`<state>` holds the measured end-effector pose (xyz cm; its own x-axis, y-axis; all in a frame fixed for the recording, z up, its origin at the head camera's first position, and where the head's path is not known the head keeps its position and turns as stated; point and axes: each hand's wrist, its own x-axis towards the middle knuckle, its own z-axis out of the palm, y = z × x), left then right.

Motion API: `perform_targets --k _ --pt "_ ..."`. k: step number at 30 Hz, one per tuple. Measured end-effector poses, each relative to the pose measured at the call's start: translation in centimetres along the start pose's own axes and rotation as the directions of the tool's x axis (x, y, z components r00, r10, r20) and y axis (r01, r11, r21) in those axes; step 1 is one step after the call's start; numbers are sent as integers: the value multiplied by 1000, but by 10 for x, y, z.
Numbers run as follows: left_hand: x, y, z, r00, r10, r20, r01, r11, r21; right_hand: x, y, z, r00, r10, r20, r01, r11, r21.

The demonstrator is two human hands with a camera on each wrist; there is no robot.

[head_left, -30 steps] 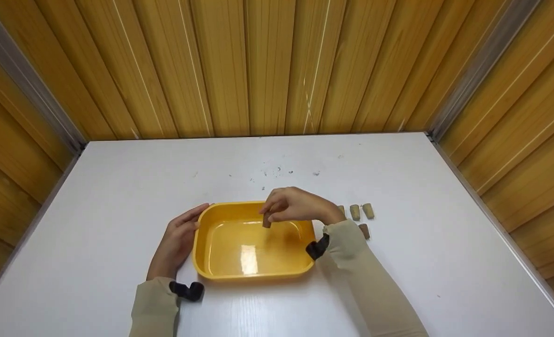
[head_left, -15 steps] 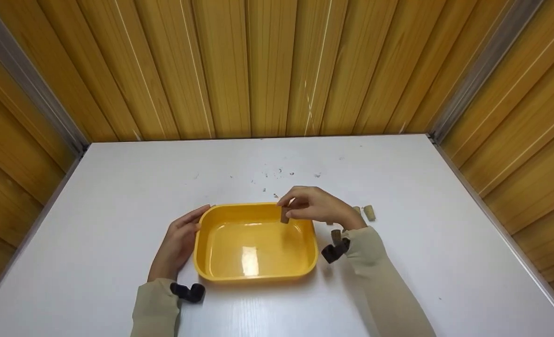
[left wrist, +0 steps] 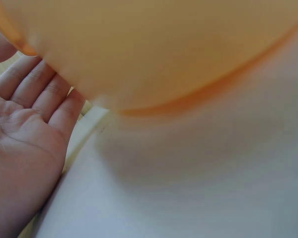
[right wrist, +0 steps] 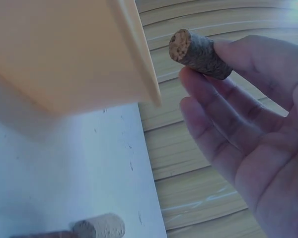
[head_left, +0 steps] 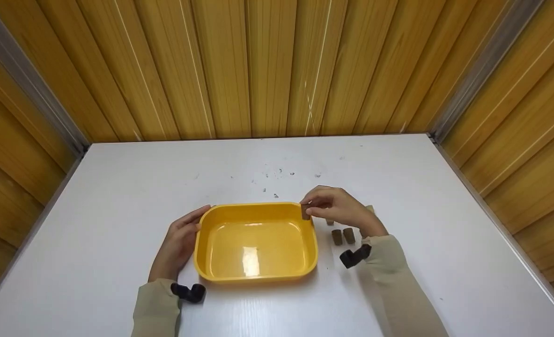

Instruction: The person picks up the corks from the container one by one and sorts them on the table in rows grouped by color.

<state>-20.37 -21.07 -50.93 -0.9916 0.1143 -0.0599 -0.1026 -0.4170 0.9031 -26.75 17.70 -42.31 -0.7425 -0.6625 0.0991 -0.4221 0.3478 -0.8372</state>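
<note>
A yellow plastic basin (head_left: 258,276) stands on the white table in the head view, with nothing lying in it. Against its left side rests my left hand (head_left: 179,243), fingers fairly straight along the outside and thumb at the rim. In the left wrist view the fingertips are hidden behind the basin wall (left wrist: 154,54). My right hand (head_left: 340,206) pinches a brown cork (head_left: 305,212) between thumb and fingers over the basin's far right corner. The right wrist view shows the held cork (right wrist: 201,53) tilted, its speckled end facing the basin.
Several corks lie right of the basin, including one cork (head_left: 336,237) beside another cork (head_left: 349,236); some are partly hidden by the right hand. Dark crumbs (head_left: 277,172) dot the table beyond the basin. Wood-patterned walls (head_left: 267,70) enclose the table's back and sides.
My right hand has moved rightward with the cork, from above the basin's inside to its right rim, uncovering corks on the table. The left hand stays at the basin's left side.
</note>
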Motion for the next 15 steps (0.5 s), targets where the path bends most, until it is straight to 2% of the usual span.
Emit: perform_targets --k 8,15 --pt "-1 0 1 1000 9 -11 -9 1000 -11 -16 12 -8 996 39 -84 -42 998 -38" --pt "-1 0 0 1000 9 1 -9 1000 -3 -30 19 -18 983 118 -140 -126 991 -48"
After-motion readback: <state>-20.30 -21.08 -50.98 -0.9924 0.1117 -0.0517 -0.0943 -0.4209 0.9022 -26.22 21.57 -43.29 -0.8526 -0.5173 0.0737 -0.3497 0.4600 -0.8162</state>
